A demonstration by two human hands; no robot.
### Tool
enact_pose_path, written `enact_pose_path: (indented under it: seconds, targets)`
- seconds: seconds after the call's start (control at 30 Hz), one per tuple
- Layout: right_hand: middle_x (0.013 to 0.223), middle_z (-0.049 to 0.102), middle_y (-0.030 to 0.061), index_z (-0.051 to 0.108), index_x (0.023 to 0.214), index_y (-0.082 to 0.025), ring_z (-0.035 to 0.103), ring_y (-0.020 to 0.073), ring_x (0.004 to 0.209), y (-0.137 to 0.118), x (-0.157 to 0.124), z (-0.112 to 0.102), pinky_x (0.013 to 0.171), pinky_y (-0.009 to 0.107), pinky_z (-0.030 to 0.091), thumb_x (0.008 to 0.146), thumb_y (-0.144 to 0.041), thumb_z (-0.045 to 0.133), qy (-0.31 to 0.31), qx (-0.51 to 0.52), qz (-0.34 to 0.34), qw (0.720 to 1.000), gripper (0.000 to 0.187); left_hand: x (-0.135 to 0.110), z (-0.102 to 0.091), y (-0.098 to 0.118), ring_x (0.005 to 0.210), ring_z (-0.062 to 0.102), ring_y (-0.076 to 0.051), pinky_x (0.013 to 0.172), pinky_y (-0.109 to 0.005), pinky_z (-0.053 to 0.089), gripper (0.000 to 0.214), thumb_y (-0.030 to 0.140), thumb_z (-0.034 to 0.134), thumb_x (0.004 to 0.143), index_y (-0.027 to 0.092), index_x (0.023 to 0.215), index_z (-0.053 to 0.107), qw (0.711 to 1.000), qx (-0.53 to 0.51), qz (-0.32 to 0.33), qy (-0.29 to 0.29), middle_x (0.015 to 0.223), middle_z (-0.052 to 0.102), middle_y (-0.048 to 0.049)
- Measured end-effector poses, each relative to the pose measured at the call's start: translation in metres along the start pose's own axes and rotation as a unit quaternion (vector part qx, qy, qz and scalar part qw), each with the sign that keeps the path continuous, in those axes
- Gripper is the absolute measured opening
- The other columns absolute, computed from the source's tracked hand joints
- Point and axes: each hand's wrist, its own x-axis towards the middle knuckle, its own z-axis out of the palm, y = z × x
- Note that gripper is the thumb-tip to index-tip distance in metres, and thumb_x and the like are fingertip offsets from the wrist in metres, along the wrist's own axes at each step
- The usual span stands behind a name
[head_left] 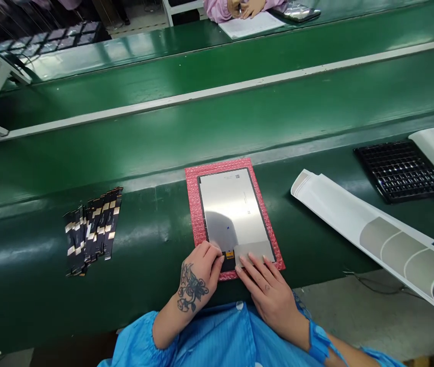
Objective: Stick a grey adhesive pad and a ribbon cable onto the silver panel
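A silver display panel (232,209) lies back-up on a red bubble-wrap mat (193,204) at the near edge of the green bench. My left hand (197,278), tattooed on its back, has its fingers curled against the panel's near left corner beside a small dark and orange connector (229,254). My right hand (268,290) lies flat, fingers stretched out and pressing a grey sticker (255,250) on the panel's near right corner.
A row of several black flex cables (92,229) lies to the left. A long white backing sheet with grey stickers (377,234) lies to the right, beyond it a black tray (400,171). Another person's hands (245,7) rest on paper across the conveyor (217,117).
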Motion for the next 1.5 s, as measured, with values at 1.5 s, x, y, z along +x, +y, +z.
enact_pose_path:
  seconds: [1.5]
  targets:
    - [0.147, 0.040, 0.0179, 0.008, 0.151, -0.005, 0.038, 0.0273, 0.136, 0.003, 0.015, 0.007, 0.107, 0.043, 0.036, 0.095, -0.036, 0.037, 0.003, -0.067, 0.070, 0.995, 0.070, -0.011, 0.037, 0.006, 0.133, 0.041, -0.019, 0.119, -0.039, 0.006, 0.045, 0.036, 0.035, 0.097, 0.015, 0.134, 0.050, 0.953, 0.254, 0.155, 0.052, 0.142, 0.050, -0.0025]
